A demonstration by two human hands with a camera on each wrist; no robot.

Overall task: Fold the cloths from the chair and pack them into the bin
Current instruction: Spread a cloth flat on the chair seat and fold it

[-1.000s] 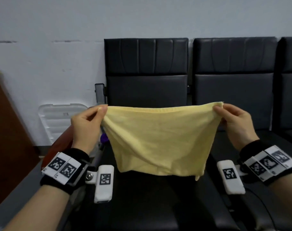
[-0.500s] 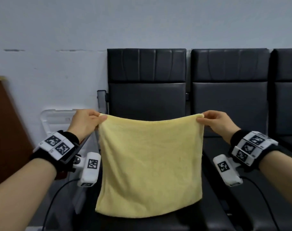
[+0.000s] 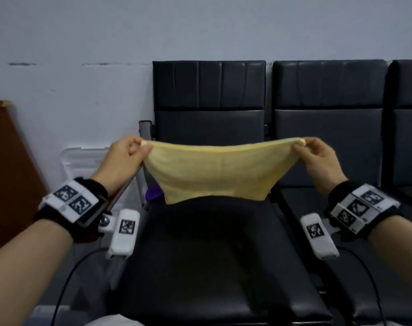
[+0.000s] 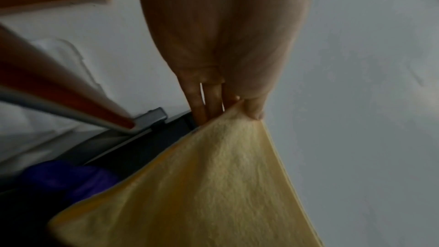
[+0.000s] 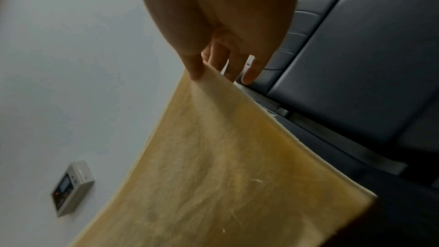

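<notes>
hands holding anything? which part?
Yes: the yellow cloth, pinched at its two top corners, one by the left hand, one by the right hand.

Waiting room — linked black seats (image 3: 327,128), bare wall (image 3: 82,43)

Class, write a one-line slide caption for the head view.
Left hand and right hand pinch a yellow cloth taut above a chair.
</notes>
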